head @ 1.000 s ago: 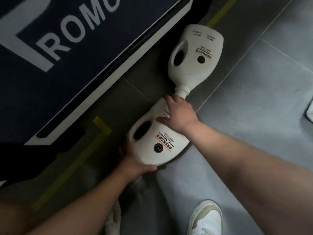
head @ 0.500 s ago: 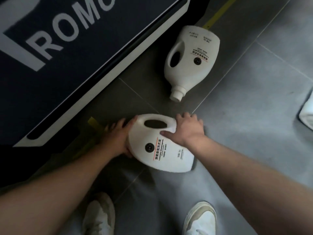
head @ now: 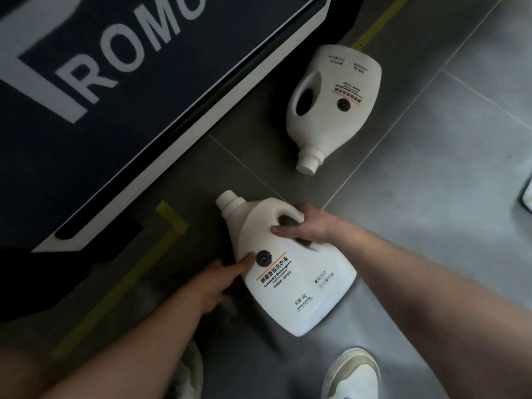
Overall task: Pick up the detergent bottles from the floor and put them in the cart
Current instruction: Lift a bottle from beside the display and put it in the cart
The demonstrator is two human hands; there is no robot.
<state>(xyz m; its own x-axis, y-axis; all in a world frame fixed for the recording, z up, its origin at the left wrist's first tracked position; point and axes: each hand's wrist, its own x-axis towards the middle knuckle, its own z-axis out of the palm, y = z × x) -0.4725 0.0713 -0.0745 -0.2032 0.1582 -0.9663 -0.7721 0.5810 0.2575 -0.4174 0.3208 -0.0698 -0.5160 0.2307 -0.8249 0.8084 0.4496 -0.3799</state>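
Near bottle low by the floor, long axis diagonal, cap pointing upper left. Right hand curled round its handle. Left hand against its side, thumb on label; grip unclear.

The person crouches over a white detergent bottle, its cap pointing toward the dark panel lettered "ROMO". The right hand grips its handle, and the left hand presses against its side. A second bottle lies on the grey floor farther off, well apart from the first.
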